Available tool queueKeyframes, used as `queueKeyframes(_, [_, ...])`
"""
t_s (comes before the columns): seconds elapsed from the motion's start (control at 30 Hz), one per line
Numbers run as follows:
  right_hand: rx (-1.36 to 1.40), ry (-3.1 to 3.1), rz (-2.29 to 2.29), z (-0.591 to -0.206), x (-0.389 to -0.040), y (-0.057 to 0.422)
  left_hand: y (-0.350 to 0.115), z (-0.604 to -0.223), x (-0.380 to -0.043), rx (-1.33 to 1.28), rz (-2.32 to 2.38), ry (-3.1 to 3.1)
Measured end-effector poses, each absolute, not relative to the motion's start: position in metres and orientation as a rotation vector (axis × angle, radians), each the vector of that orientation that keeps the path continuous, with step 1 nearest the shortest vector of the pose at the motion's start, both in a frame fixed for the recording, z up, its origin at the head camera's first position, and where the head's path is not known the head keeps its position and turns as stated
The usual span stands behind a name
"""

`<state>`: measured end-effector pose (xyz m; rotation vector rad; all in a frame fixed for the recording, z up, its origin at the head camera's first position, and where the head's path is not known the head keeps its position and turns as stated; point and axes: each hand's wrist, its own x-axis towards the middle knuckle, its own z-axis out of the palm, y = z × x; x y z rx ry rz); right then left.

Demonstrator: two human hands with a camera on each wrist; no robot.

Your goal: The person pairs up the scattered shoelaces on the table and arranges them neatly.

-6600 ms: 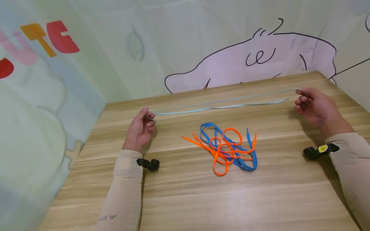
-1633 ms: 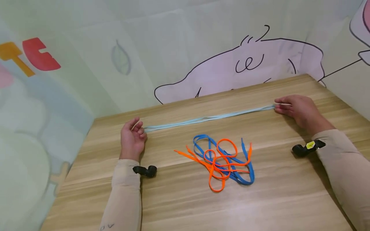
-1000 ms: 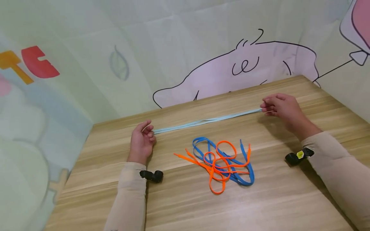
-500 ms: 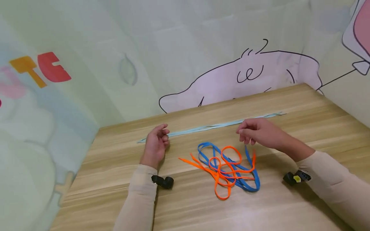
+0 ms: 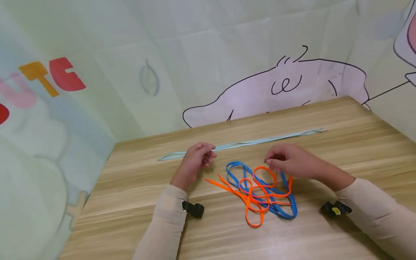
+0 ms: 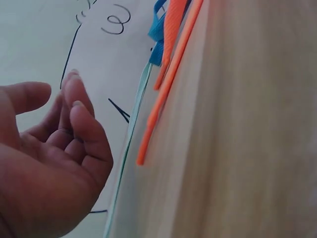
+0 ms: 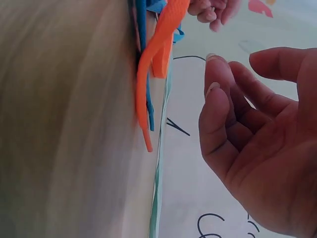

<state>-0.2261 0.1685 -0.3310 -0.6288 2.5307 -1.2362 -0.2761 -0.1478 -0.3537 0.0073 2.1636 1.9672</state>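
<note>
A pale blue-green shoelace (image 5: 260,141), doubled lengthwise, lies stretched along the far part of the table. In front of it an orange shoelace (image 5: 254,216) is loosely looped over a blue shoelace (image 5: 293,206). My left hand (image 5: 196,159) overlaps the pale lace in the head view; its fingers are loosely curled with nothing between them, as the left wrist view also shows. Above the right end of the tangled laces hovers my right hand (image 5: 292,160), thumb and fingers apart and holding nothing in the right wrist view.
The wooden table (image 5: 136,216) ends at the back against a printed cloth backdrop (image 5: 208,65) with cartoon drawings. A small black camera sits on each wrist, the left camera (image 5: 194,208) and the right camera (image 5: 331,209).
The pale lace, earlier held taut between both hands, now lies on the table, let go at both ends. Both hands have moved inward, the right one coming nearer the orange and blue laces.
</note>
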Motion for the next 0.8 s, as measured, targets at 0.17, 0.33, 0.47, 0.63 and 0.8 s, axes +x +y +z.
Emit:
queueKeyframes(0.17, [-0.692,2.539,-1.153,-0.333,-0.225,0.164,-0.135,-0.347,-0.264,0.18,1.715,2.304])
queueKeyframes(0.33, [-0.742,2.529,-1.065,-0.335,-0.226,0.162,-0.124,-0.341,-0.252,0.391,1.351,2.424])
queueKeyframes(0.47, [-0.738,2.517,-1.032,-0.335,-0.227,0.163,-0.117,-0.338,-0.247,0.524,1.131,2.445])
queueKeyframes(0.63, [-0.71,2.513,-1.003,-0.335,-0.226,0.164,-0.113,-0.336,-0.244,0.626,0.987,2.445])
queueKeyframes(0.8, [-0.687,2.482,-1.018,-0.339,-0.224,0.163,-0.11,-0.34,-0.242,0.643,0.953,2.444])
